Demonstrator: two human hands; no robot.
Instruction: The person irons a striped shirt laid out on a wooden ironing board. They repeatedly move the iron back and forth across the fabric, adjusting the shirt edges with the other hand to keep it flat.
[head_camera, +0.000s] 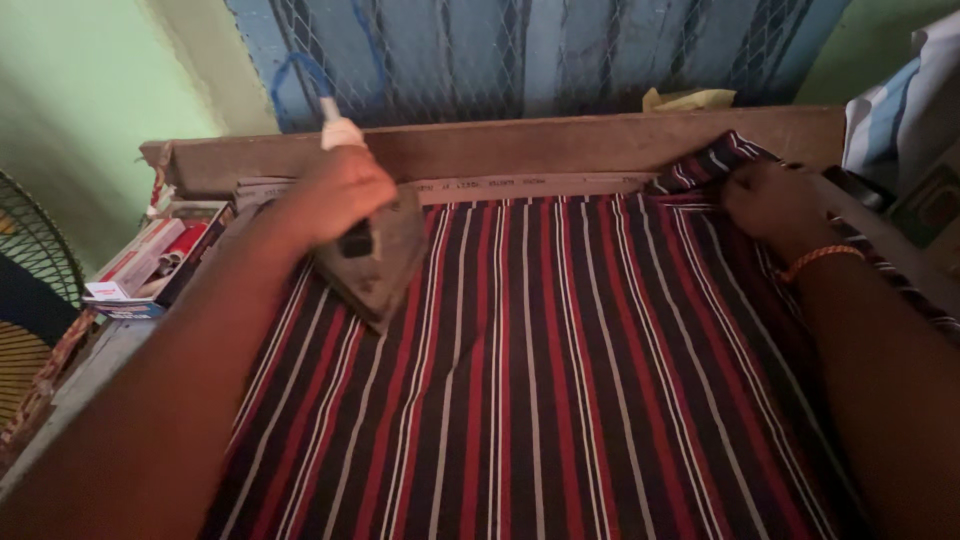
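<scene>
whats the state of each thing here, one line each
iron: flat on the striped cloth, held by its handle
left hand: closed around the iron's handle
striped cloth: spread flat, bunched at the far right corner
right hand: pressing down on the cloth's bunched corner
blue cord: looped up behind the iron
small box: open, lying at the left edge
fan: cannot tell whether running

scene dim overall, warm colour cast. light enters from the meshed window (520, 50) at top, leaving the forearms in the foreground as dark, low-detail masses. striped cloth (540, 380) moderately lit and fairly sharp. slight softness throughout, no glare. wide-angle bending visible at frame edges.
</scene>
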